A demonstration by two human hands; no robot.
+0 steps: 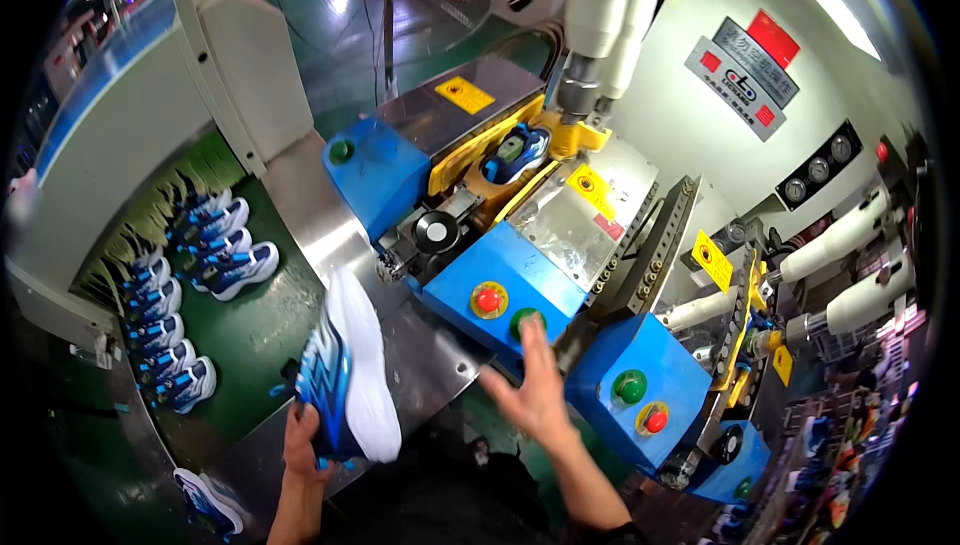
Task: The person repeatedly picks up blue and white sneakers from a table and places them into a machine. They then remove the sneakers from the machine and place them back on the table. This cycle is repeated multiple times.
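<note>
Gripping the blue-and-white sneaker (pixel 350 365) near what looks like its heel, your left hand (pixel 305 445) has fingers closed around the upper, probably to keep the white sole clear; that sole faces your right. You hold the sneaker above the steel worktop (pixel 425 360), near the edge beside the green belt (pixel 268 320). Your right hand (pixel 538 395) is bare of any object, fingers extended and thumb spread wide, a fingertip at the green button (pixel 526 321) on the blue housing (pixel 510 265); contact cannot be told. The red button (pixel 489 300) is just left of it.

Another sneaker (pixel 518 153) sits between yellow side pads (pixel 452 169), seemingly to be braced from both sides. That blue housing stands between you and it, and a second blue housing (pixel 620 435) crowds your right forearm. Sneakers in rows (pixel 240 270) line the belt.
</note>
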